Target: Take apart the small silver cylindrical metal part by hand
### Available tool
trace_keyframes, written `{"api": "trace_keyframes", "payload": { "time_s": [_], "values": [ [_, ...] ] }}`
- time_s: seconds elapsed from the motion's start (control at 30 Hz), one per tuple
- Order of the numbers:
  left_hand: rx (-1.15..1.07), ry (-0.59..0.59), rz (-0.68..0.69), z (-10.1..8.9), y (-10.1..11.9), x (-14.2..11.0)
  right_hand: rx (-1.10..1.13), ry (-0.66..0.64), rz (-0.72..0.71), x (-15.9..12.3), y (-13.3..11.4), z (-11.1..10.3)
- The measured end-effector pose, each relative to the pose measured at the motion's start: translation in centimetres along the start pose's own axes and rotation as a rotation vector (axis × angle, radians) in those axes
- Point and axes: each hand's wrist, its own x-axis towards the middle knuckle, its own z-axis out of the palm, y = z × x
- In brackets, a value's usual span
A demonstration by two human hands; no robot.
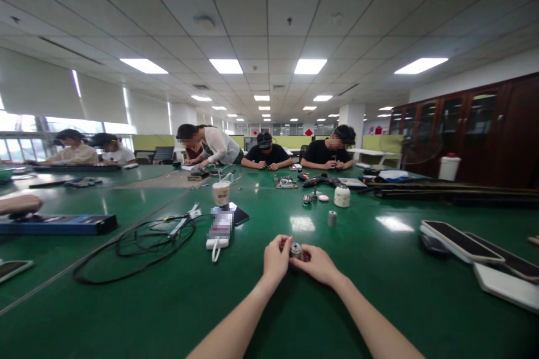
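Note:
A small silvery metal cylinder (296,248) with a round opening or recess in its top stands upright between my two hands, just above the green tabletop or on it; I cannot tell which. My left hand (277,259) closes on its left side, thumb and fingertips pressed together there. From the right, my right hand (318,263) curls its fingers around the lower part. Its fingertips are partly hidden behind the cylinder. Beyond my right hand, a second metal cylinder (332,218) of similar look stands alone on the table (168,314).
Left lie a looped black cable (145,277), a phone with a white power bank (218,242) and a cup (221,193). Small metal parts (307,200) and a white jar (342,196) stand farther back. Phones (463,241) lie right. Several people sit or lean across the table.

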Motion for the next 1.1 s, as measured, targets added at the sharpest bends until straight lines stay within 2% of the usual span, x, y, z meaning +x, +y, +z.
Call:
{"api": "trace_keyframes", "payload": {
  "time_s": [0.17, 0.53, 0.8, 0.97, 1.1],
  "values": [
    [-0.064, -0.022, 0.033, -0.6, 1.0, -0.4, 0.013, -0.010, 0.002, 0.0, 0.0, 0.0],
    [0.016, -0.233, 0.061, -2.5, 1.6, 0.7, 0.064, -0.010, 0.034, 0.2, 0.3, 0.2],
    [-0.063, -0.392, 0.060, -2.3, 0.3, 1.8, 0.282, -0.150, 0.024, 0.4, 1.2, -0.8],
    [-0.094, -0.537, 0.012, -2.4, -0.9, 1.8, 0.467, -0.091, 0.056, 1.4, 1.5, -1.7],
    [-0.043, -0.541, 0.002, -2.3, -1.0, 1.5, 0.539, -0.076, 0.054, 1.4, 0.6, -2.1]
  ]
}}
